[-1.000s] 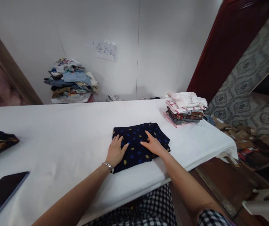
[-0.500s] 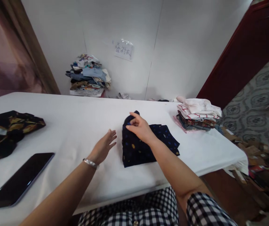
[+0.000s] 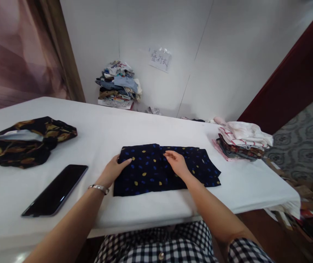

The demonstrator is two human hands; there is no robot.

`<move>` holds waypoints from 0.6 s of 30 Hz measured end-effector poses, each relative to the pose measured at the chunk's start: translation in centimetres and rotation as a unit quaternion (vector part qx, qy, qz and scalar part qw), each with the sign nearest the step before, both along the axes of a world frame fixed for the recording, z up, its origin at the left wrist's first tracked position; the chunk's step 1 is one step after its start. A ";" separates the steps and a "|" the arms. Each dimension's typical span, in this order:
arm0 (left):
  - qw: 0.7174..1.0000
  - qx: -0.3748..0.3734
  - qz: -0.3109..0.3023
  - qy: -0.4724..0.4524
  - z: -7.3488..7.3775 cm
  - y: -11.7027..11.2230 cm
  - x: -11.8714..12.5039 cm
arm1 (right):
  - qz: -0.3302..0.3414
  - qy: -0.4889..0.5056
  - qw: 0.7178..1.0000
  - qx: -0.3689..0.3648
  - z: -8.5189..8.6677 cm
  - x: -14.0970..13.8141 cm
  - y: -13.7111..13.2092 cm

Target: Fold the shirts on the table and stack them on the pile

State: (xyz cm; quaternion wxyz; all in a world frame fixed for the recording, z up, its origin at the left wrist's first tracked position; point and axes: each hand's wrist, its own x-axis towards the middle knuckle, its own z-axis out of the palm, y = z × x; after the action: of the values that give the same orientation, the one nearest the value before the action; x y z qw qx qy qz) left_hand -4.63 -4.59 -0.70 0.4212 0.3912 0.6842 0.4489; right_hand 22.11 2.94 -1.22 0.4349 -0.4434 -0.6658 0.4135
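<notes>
Garment, navy with blue and yellow dots (image 3: 148,177): it lies folded into a wide band on the white table (image 3: 112,128), near the front edge, directly before the person.

Left hand (image 3: 114,170): open, palm down, fingers spread over the left end of the cloth and gripping nothing. A metal bracelet (image 3: 99,188) sits at the wrist.

Right hand (image 3: 177,164): rests on the middle of the cloth, fingers pointing left and slightly curled. Whether the fingertips nip a fold or only press on it cannot be told.

Handling note, as a judgement: the left palm should anchor its end while the right sweeps outward, so the layers stay square and no crease is trapped. The ragged right end wants aligning first.

Also listed:
- dark phone (image 3: 55,190), left of the hands
- brown patterned garment (image 3: 27,142), unfolded, far left
- folded stack (image 3: 241,142), at the right end of the table
- loose pile (image 3: 118,84), against the wall

Not legible:
- the layers under the top fold
- the underside of both palms
- the writing on the wall label (image 3: 160,59), too small to read
- the table's left end, cut off by the frame
</notes>
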 end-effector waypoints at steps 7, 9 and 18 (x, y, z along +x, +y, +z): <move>0.981 0.036 -0.030 0.187 -0.1 0.9 -0.3 | 0.047 -0.113 0.985 -0.125 -1.3 -0.3 -1.2; 0.981 0.030 -0.022 0.192 -0.4 1.0 -0.9 | 0.082 -0.105 0.982 -0.131 -1.6 -1.1 -2.0; 0.972 0.037 -0.002 0.232 -0.5 0.6 -1.5 | 0.093 -0.028 0.980 -0.176 -0.8 -2.0 -3.7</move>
State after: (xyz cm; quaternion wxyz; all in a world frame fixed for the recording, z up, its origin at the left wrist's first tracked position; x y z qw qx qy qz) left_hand -6.13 -3.96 -1.19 0.2370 0.5009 0.7456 0.3702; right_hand 20.08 -0.77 -1.99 0.2908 -0.4602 -0.6331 0.5503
